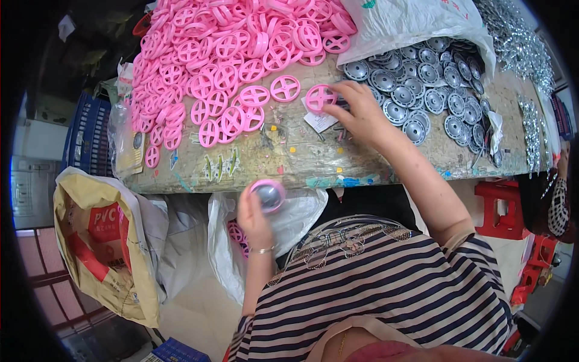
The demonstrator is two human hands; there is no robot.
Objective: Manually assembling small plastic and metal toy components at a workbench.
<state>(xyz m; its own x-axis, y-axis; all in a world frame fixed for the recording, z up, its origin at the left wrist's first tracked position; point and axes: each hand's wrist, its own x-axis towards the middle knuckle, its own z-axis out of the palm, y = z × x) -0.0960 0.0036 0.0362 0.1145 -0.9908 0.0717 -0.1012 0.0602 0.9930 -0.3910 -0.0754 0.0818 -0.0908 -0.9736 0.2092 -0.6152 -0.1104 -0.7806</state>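
My left hand (252, 218) is held just off the front edge of the table, its fingers closed round a pink wheel with a grey disc (269, 196) set in it; the wheel is slightly blurred. Over the tabletop, my right hand (360, 111) has its thumb and fingers at the right rim of a pink wheel ring (321, 98) with crossed spokes. Beneath that ring lies a small white paper tag (319, 122). Close to the right hand's far side is a spread of grey ridged discs (403, 95). Another pink ring (284, 88) rests to the left.
A big heap of pink rings (226, 45) covers the far left. A white plastic sack (416, 24) overhangs the discs, with silver tinsel (518, 36) beyond. Below the table edge stand a white bag (226, 265) holding wheels, a brown sack (90, 181) and a red stool (500, 211).
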